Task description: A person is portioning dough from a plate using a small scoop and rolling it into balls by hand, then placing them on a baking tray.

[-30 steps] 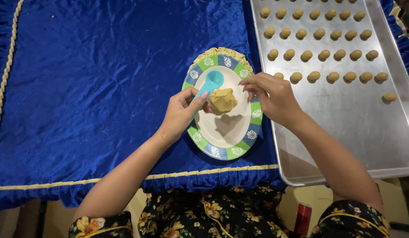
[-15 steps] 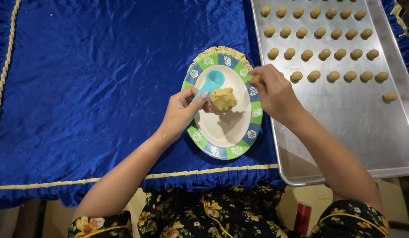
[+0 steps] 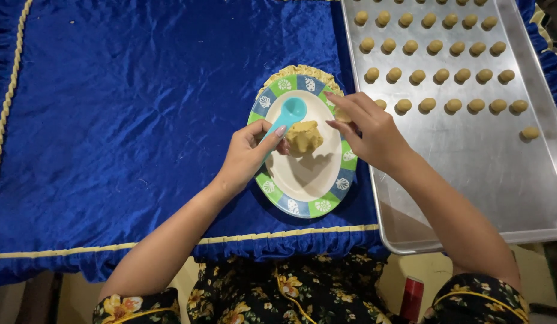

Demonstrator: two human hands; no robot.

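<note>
Left hand [image 3: 247, 155]: fingers clamped on the turquoise spoon [image 3: 288, 114].
Right hand [image 3: 367, 129]: fingertips pinched on a small dough piece [image 3: 342, 115].
Dough lump [image 3: 304, 136]: on the oval plate [image 3: 302, 180], beside the baking tray [image 3: 470, 150].

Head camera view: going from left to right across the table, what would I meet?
Gold cord trim → blue velvet cloth → left hand holding a turquoise spoon → lump of dough on the plate → right hand → metal baking tray with rows of dough balls.
</note>
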